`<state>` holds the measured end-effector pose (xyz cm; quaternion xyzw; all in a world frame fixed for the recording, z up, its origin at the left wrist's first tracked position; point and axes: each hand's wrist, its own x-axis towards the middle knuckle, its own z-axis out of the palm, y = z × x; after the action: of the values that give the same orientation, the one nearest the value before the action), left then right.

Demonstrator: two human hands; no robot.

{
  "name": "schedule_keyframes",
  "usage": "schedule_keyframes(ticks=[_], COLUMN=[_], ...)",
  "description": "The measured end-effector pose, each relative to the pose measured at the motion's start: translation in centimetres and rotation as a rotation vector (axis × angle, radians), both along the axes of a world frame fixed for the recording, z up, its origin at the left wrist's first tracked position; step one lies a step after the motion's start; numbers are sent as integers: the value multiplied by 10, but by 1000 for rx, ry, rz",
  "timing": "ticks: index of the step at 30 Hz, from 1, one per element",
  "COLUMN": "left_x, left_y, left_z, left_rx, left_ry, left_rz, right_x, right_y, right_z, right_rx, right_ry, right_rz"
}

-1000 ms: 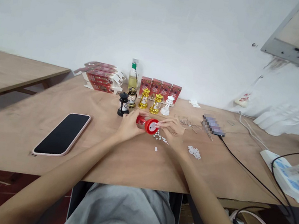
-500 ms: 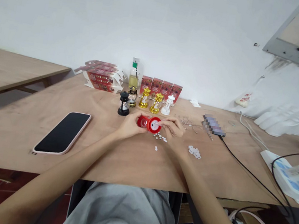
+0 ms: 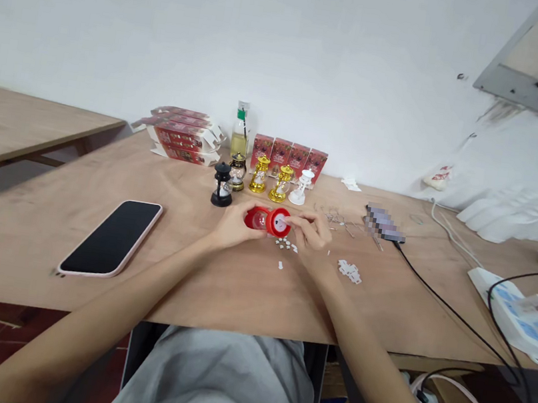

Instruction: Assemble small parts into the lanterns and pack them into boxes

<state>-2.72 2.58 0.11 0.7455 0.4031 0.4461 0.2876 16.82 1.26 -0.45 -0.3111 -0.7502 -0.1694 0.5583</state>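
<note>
My left hand (image 3: 233, 226) is wrapped round a small red lantern (image 3: 259, 220) with a clear globe, tipped on its side so the open base turns right and towards me. Inside the red rim of the base is a white surface with a small dark spot. My right hand (image 3: 314, 234) has its fingers bent together, the fingertips inside the rim against that white surface. Whatever they pinch is too small to make out. Just below lie several tiny white pieces (image 3: 285, 244) and one white tab (image 3: 280, 265).
Behind stand a black lantern (image 3: 223, 186), a bronze one, two gold lanterns (image 3: 280, 184) and a white one (image 3: 301, 187). Red boxes (image 3: 280, 154), a bottle (image 3: 239, 136) and flattened cartons (image 3: 182, 138) line the wall. Phones (image 3: 112, 239), white tabs (image 3: 349, 271) and cables flank my arms.
My right fingertips have shifted slightly and now press into the lantern's base. The lantern has turned a little in my left hand, and the view has moved slightly.
</note>
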Motion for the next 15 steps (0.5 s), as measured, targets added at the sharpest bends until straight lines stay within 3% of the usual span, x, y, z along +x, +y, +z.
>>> schedule_keyframes(ticks=[6, 15], left_x=[-2, -2], left_y=[3, 4], left_z=[-4, -4], left_rx=[30, 42], left_ry=[23, 57], left_rz=[12, 43], right_x=[1, 0], right_y=[-1, 4], right_z=[2, 7], right_rx=[-132, -561], right_ry=[3, 274], right_rz=[42, 375])
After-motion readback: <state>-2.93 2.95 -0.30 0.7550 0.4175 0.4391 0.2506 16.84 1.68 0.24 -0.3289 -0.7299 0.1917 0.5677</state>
